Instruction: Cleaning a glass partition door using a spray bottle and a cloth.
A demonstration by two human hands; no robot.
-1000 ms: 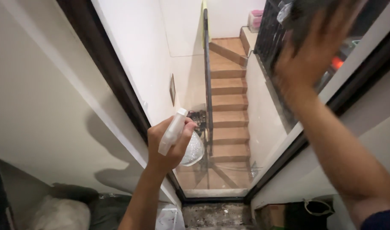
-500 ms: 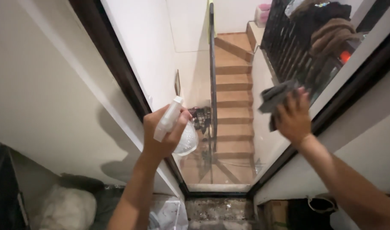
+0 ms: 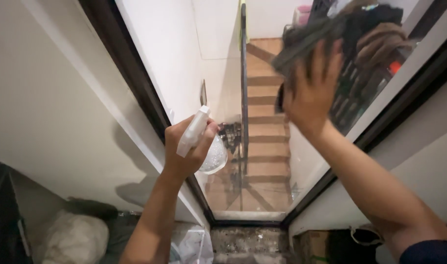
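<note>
My left hand (image 3: 184, 149) grips a clear spray bottle (image 3: 211, 154) with a white trigger head, held in front of the lower part of a tall glass pane (image 3: 218, 73) in a dark frame. My right hand (image 3: 309, 93) presses a dark grey cloth (image 3: 301, 41) flat against the upper part of the glass; hand and cloth are blurred by motion. Through the pane I see a brown tiled staircase (image 3: 265, 132) with a dark handrail.
Cream walls flank the dark frame (image 3: 130, 83) on both sides. Clothes (image 3: 375, 34) hang over a dark railing at the upper right behind the glass. A white bag (image 3: 74, 239) and plastic wrap lie at the lower left, a dark bag (image 3: 350, 244) at the lower right.
My right hand with the cloth swept down the glass from the upper right to the middle, then back up and left. The left hand with the bottle stayed almost still.
</note>
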